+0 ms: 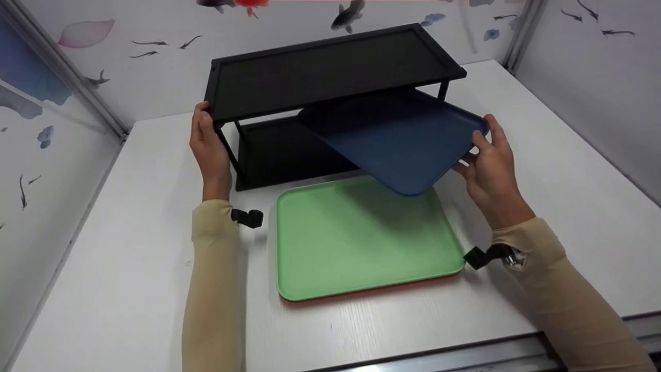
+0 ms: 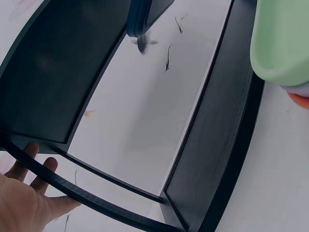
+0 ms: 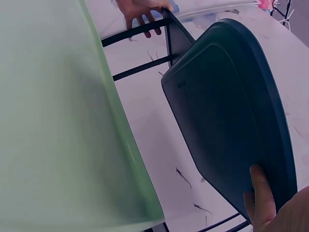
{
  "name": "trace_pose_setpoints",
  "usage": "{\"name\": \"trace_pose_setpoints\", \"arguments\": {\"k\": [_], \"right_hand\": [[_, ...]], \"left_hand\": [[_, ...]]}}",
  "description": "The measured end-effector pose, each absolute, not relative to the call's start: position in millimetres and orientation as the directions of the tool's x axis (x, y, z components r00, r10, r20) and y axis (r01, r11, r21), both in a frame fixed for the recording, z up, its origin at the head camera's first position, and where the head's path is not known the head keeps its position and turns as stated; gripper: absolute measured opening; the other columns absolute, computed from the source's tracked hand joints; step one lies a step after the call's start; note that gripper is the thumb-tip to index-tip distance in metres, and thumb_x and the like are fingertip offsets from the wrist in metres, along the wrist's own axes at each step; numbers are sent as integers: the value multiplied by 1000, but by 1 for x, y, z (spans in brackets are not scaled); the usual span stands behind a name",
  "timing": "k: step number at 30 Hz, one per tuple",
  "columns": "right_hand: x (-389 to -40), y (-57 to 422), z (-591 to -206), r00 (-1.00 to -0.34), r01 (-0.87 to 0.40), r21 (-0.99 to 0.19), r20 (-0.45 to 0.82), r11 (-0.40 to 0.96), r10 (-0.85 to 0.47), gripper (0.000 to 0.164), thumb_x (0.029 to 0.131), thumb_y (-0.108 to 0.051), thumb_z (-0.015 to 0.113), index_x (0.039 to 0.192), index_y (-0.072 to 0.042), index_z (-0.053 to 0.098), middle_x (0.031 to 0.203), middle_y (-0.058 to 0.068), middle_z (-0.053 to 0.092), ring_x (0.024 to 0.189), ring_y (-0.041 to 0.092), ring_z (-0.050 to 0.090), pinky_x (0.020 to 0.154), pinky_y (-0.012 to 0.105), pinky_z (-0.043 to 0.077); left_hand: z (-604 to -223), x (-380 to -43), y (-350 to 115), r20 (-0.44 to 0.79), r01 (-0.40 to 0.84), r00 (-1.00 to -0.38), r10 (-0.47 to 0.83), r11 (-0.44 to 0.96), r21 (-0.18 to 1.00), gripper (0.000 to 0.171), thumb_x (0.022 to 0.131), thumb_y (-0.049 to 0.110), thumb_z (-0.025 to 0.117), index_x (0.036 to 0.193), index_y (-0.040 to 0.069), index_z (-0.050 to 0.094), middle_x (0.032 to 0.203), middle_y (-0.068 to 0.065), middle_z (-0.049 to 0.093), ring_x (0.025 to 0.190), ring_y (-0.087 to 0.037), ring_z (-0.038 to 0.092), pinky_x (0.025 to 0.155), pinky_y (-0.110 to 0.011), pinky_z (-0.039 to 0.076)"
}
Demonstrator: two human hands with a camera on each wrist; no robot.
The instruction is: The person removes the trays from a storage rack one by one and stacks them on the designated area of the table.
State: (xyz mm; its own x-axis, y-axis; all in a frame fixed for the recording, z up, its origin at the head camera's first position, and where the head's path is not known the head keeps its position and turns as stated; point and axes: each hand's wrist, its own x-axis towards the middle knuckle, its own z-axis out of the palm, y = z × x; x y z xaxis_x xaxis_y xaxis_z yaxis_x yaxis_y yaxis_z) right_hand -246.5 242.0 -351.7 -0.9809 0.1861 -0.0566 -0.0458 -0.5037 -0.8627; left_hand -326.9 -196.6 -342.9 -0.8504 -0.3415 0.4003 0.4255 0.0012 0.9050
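Observation:
A dark blue tray (image 1: 392, 139) is tilted, its far part under the top shelf of a black two-tier rack (image 1: 330, 67). My right hand (image 1: 493, 173) pinches the tray at its right corner, thumb above; in the right wrist view, fingers (image 3: 260, 193) lie against its underside. My left hand (image 1: 209, 150) touches the rack's upper left end from outside; in the left wrist view its fingers are spread beside a rack post (image 2: 96, 200). In front of the rack lies a light green tray (image 1: 361, 237), stacked on an orange-red one (image 1: 372, 293).
The rack's lower shelf (image 1: 289, 155) sits on a white table (image 1: 139, 248). White walls (image 1: 170, 77) with fish prints enclose the back and sides. A metal rail (image 1: 454, 356) runs along the front edge. In the left wrist view, a pale lilac layer (image 2: 297, 89) shows beneath the green tray.

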Motion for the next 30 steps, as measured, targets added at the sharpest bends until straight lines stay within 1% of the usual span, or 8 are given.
{"name": "trace_pose_setpoints", "arguments": {"k": [8,11,14,16,18,21,23,30], "right_hand": [[-248,250,-353,-978,-59,-863,-51,-502,202,63,110,-26,43,165,-37,12,156,1,36,130,21,51,92,31,55],[-249,253,-353,-979,-59,-868,-47,-492,199,64,110,-27,43,164,-39,12,160,1,33,133,21,50,101,35,50],[-249,255,-353,-980,-56,-874,-45,-483,195,64,110,-28,43,164,-40,11,162,-1,29,137,22,47,114,42,40],[-248,256,-354,-979,-53,-873,-50,-484,198,64,110,-28,43,164,-40,12,163,-1,28,138,22,46,117,44,35],[-247,257,-354,-978,-51,-875,-55,-481,203,63,110,-28,44,164,-41,13,162,-2,30,137,21,46,115,42,37],[-247,258,-355,-975,-52,-866,-65,-498,214,62,110,-27,45,163,-40,17,158,-2,35,133,20,48,104,36,46],[-246,259,-355,-974,-53,-866,-65,-498,217,62,110,-27,45,163,-40,17,157,-2,36,132,19,48,100,34,48],[-241,264,-357,-979,-54,-864,-54,-501,197,64,110,-27,45,164,-39,14,155,-4,38,132,17,46,102,34,45]], "left_hand": [[-359,-347,-206,420,445,-838,-349,9,895,46,114,28,35,154,7,42,164,-5,36,148,-5,34,117,-13,29],[-360,-347,-206,438,463,-827,-353,18,886,45,114,28,36,153,7,44,163,-4,38,148,-5,35,117,-14,29],[-361,-346,-205,454,481,-816,-357,15,877,44,114,26,37,152,5,45,162,-6,40,147,-6,36,117,-15,30],[-361,-345,-205,455,483,-814,-360,13,875,44,114,25,37,151,5,45,162,-6,40,147,-7,36,117,-15,30],[-361,-345,-205,459,487,-812,-362,14,873,43,114,24,37,151,5,45,162,-8,39,148,-8,36,118,-16,30],[-361,-345,-205,454,482,-813,-363,17,876,44,114,25,37,152,5,45,163,-7,37,149,-7,34,118,-15,29],[-361,-345,-205,454,482,-814,-361,15,876,44,114,25,37,152,5,45,163,-7,37,150,-7,33,118,-15,29],[-359,-344,-204,461,492,-812,-358,5,871,44,114,25,38,151,4,46,162,-7,40,148,-6,35,117,-15,30]]}}
